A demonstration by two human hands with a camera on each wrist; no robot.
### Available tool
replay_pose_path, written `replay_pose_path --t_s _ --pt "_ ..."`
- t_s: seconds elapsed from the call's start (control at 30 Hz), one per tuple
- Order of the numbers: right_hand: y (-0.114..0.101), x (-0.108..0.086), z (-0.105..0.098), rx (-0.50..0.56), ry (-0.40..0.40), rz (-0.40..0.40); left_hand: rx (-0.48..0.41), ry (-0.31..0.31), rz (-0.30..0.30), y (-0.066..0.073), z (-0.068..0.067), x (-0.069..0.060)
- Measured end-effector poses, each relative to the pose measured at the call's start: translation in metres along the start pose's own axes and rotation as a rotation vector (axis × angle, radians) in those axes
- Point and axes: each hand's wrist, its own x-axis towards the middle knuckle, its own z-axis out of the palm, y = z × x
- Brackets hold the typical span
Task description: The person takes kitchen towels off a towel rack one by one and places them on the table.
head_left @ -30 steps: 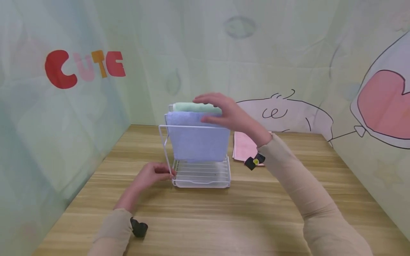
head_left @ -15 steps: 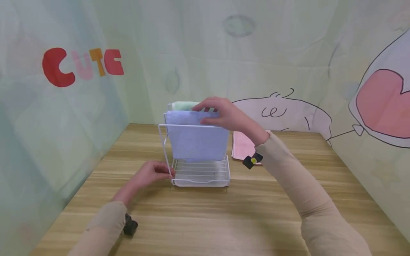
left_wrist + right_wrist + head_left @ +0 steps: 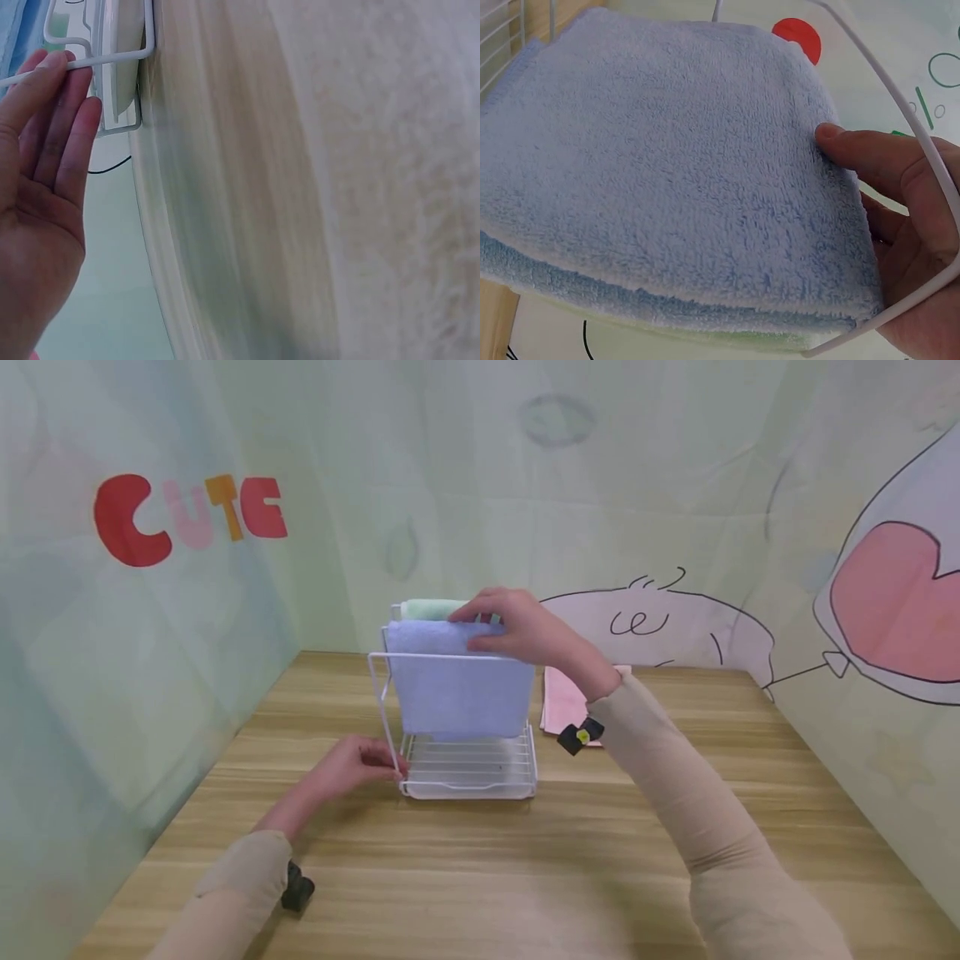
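A white wire rack [image 3: 468, 791] stands on the table, with a light blue towel [image 3: 457, 697] draped over its middle bar. Behind that hangs a pale green towel [image 3: 429, 609], mostly covered. My left hand [image 3: 347, 767] pinches the rack's front left post between thumb and fingers; the left wrist view shows the white wire [image 3: 112, 58] under the thumb. At the top of the blue towel, my right hand [image 3: 517, 622] pinches the fold. Its thumb [image 3: 832, 137] lies on the towel's near face in the right wrist view, the other fingers behind and partly hidden.
A folded pink towel [image 3: 562, 700] lies on the wooden table [image 3: 465, 868] right of the rack, partly behind my right forearm. The rack's front bar [image 3: 442, 656] crosses before the blue towel. Printed curtains [image 3: 360, 485] enclose the table at the back and sides.
My right hand has come down from above the towels, and its fingers have closed onto the blue towel's top edge. My left hand stays at the rack's post.
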Motion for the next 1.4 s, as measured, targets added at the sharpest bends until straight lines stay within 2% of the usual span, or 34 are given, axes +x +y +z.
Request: replay_pose_path --t_s 0.27,0.63,1.07,1.17,1.4 --pt "0.0024 0.0032 0.0028 -0.026 0.022 0.053 0.012 -0.013 0.011 -0.0002 0.0001 -0.0004" --pt "0.0011 0.0041 0.0058 -0.050 0.092 -0.019 0.035 -0.014 0.039 -0.0026 -0.0025 0.0000" --pt "-0.0034 -0.0001 0.0066 -0.129 0.170 -0.061 0.037 -0.019 0.058 -0.0043 -0.0021 0.0010" --pt "-0.0027 -0.0008 0.0073 -0.124 0.183 -0.089 0.034 -0.022 0.053 -0.0032 -0.0012 -0.0012" --pt "0.0022 -0.0034 0.0076 -0.077 0.209 -0.128 0.066 0.014 0.012 0.0012 0.0005 -0.0033"
